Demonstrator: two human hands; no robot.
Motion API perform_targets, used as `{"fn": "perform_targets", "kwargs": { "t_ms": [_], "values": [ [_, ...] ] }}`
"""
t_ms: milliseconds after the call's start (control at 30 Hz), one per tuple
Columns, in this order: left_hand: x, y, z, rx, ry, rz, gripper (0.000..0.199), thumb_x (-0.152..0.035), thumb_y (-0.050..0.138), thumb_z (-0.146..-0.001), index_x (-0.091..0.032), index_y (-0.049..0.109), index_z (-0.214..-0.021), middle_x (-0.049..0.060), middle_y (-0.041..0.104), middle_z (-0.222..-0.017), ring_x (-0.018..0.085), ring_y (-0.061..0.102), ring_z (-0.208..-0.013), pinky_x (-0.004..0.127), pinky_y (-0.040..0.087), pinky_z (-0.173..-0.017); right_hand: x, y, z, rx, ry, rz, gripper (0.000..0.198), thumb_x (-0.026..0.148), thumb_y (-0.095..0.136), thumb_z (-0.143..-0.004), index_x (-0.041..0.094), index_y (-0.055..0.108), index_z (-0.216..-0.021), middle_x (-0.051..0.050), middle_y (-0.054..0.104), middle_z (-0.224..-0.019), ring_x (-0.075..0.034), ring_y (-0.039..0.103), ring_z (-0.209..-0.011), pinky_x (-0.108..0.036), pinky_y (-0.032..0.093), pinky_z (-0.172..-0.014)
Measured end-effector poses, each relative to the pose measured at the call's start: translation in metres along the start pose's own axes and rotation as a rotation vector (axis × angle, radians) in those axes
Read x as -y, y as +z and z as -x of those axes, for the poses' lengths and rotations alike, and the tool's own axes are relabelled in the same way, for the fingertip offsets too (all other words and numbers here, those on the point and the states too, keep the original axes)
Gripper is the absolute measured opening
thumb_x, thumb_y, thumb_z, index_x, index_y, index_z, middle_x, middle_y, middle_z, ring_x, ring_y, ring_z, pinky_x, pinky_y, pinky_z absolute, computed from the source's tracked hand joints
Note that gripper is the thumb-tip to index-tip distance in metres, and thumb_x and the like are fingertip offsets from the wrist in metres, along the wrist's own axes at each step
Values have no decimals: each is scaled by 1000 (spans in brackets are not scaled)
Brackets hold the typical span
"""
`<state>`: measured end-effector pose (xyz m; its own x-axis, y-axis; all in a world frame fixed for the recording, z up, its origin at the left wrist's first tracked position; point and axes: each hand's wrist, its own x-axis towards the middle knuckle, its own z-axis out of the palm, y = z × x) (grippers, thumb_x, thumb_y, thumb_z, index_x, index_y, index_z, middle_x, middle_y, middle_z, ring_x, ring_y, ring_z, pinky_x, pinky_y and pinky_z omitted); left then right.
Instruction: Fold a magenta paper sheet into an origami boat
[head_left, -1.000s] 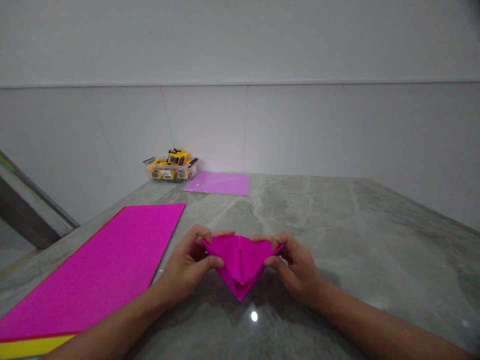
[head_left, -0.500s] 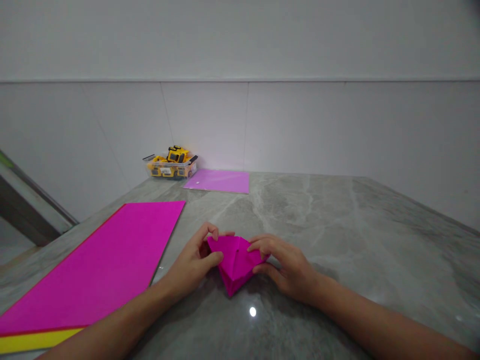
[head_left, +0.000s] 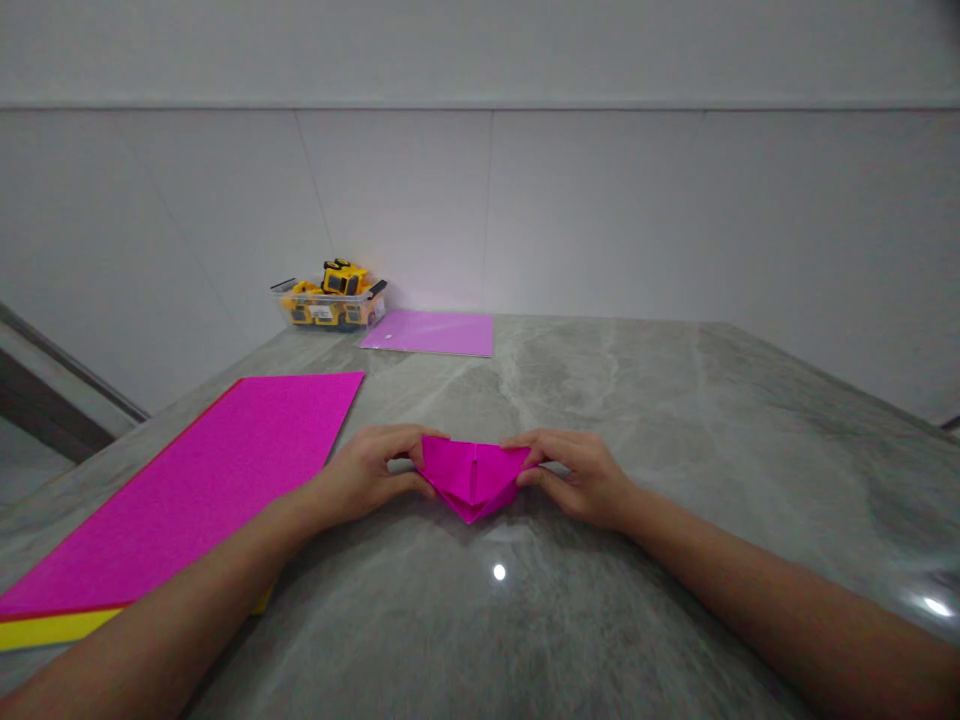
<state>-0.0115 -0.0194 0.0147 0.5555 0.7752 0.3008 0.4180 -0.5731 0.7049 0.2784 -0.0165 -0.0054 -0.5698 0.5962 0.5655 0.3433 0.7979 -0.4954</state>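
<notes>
A folded magenta paper point(head_left: 474, 475) is held between my two hands, low over the grey marbled table. Its near side comes down to a point, and a short slit or crease runs down its middle. My left hand point(head_left: 379, 465) pinches the left corner, thumb in front and fingers behind. At the right corner my right hand point(head_left: 574, 475) has the same kind of pinch, fingertips along the top edge and thumb below. The underside of the paper is hidden.
To the left lies a stack of large coloured sheets point(head_left: 202, 480), magenta on top with red and yellow edges below. Farther back are a pale purple sheet pack point(head_left: 431, 332) and a clear plastic box point(head_left: 330, 312) of yellow toy trucks. A wall closes off the table's far side.
Both hands have shifted to the corners of the folded paper, which now looks wider and flatter, its near point less long. The camera view has tilted slightly downward.
</notes>
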Motion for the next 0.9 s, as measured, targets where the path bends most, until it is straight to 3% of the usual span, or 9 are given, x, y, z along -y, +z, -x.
{"fn": "perform_targets", "kwargs": {
  "t_ms": [133, 233, 367, 500, 567, 633, 733, 800, 900],
  "values": [
    [2, 2, 0, -120, -135, 32, 19, -24, 74, -71, -18, 61, -59, 1, 68, -68, 17, 64, -68, 28, 50, -66, 1, -1, 1, -44, 16, 29, 10, 22, 60, -85, 21, 64, -76, -8, 74, -103, -20, 71, -86, -33, 56, -76],
    [3, 4, 1, -215, -160, 110, 20, -22, 73, -69, -19, 59, -55, 1, 68, -65, 18, 65, -67, 30, 53, -65, 1, -1, 2, -61, -8, 71, 8, 20, 58, -85, 22, 65, -80, -8, 72, -113, -20, 71, -91, -33, 57, -76],
    [3, 4, 3, -260, -110, 126, 18, -21, 72, -70, -20, 61, -57, 6, 76, -85, 23, 71, -83, 35, 57, -75, 0, -2, 4, -53, -39, 141, 12, 16, 53, -86, 22, 61, -80, -10, 67, -122, -21, 72, -91, -33, 57, -74],
    [2, 9, 4, -272, 49, -90, 15, -18, 64, -79, -21, 63, -64, 7, 72, -115, 23, 70, -100, 36, 56, -84, 10, -2, 1, -20, -61, 91, 10, 20, 57, -85, 22, 55, -76, -15, 60, -132, -26, 64, -112, -38, 54, -86],
    [0, 14, 4, -248, 151, -175, 15, -14, 59, -83, -21, 64, -71, 8, 69, -122, 22, 68, -106, 35, 54, -90, 19, 3, -4, -21, -2, 40, 13, 23, 57, -84, 22, 51, -73, -14, 62, -129, -27, 61, -116, -40, 52, -89],
    [-3, 19, 3, -219, 216, -217, 15, -12, 57, -86, -20, 65, -77, 10, 65, -127, 22, 65, -111, 34, 53, -94, 24, 12, -8, -113, 164, 26, 17, 26, 57, -85, 23, 47, -71, -12, 69, -114, -26, 67, -100, -40, 54, -83],
    [-9, 26, 2, -185, 245, -205, 9, -16, 59, -88, -19, 65, -82, 12, 62, -131, 22, 62, -116, 36, 49, -99, 23, 24, -13, -301, 458, -49, 15, 22, 60, -82, 21, 49, -92, -9, 72, -93, -23, 70, -84, -39, 56, -76],
    [-16, 29, 1, -172, 187, -114, 5, -21, 66, -85, -19, 64, -81, 12, 61, -131, 24, 60, -118, 38, 47, -101, 19, 28, -14, -332, 509, -127, 25, 16, 57, -81, 20, 51, -105, -8, 73, -96, -21, 71, -89, -38, 56, -81],
    [-25, 33, 2, -213, -24, 179, 12, -28, 66, -84, -18, 60, -80, 12, 63, -127, 26, 61, -115, 38, 49, -95, 14, 30, -13, -301, 430, -71, 28, 13, 53, -81, 19, 62, -107, -7, 74, -105, -22, 70, -98, -40, 54, -91]
  ]
}}
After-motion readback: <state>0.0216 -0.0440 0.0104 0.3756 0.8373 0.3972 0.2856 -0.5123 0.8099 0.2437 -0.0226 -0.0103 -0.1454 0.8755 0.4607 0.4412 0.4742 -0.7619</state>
